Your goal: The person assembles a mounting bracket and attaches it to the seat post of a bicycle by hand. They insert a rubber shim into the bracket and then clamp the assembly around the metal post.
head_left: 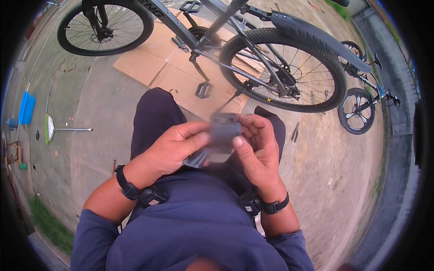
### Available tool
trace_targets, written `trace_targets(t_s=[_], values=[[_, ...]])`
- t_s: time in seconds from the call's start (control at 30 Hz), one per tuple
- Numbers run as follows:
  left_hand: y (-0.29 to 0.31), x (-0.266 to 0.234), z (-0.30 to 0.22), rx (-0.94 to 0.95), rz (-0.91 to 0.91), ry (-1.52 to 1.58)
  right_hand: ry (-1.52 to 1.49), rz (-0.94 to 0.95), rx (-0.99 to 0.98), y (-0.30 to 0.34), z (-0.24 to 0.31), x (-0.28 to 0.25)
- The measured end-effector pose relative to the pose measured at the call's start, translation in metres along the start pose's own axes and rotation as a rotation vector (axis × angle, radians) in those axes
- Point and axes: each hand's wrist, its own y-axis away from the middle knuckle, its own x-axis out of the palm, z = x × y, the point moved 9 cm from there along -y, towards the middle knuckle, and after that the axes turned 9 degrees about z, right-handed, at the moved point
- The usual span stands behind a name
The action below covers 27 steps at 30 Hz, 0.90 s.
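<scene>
Above my lap, both hands hold a dark grey, blocky part (223, 132) with two slots along its top end and a round piece at its right side. Motion blurs it, so its exact kind is unclear. My left hand (169, 147) grips the left side with thumb and fingers. A crumpled strip of clear plastic (196, 158) hangs beneath that hand. From the right, my right hand (260, 151) pinches the round piece between thumb and curled fingers. Ahead of my knees stands a grey bicycle (181, 34), its near pedal (203, 90) pointing toward me.
Flat cardboard (140, 65) lies under the bicycle, with green-handled pliers (180, 44) on it. A dark slim tool (295, 132) rests on concrete by my right knee. Farther right is another bicycle (357, 110). A broom (50, 128) and blue dustpan (27, 108) are at left.
</scene>
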Motion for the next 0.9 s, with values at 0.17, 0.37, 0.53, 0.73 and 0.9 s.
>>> trace_targets(t_s=[0.17,0.37,0.53,0.73,0.9], values=[[0.004,-0.009,0.004,0.047,0.021,0.014,0.194,0.105,-0.089,-0.004,0.016,0.008],[0.007,-0.012,-0.005,0.159,-0.104,-0.105,0.421,0.119,-0.199,-0.007,0.033,0.014],[0.007,-0.012,-0.013,0.207,-0.155,-0.186,0.456,0.053,-0.219,-0.006,0.037,0.018],[0.01,-0.023,-0.004,0.248,-0.133,-0.08,0.472,0.042,-0.247,-0.008,0.039,0.019],[0.009,-0.021,-0.009,0.197,-0.192,-0.163,0.452,0.076,-0.246,-0.01,0.04,0.022]])
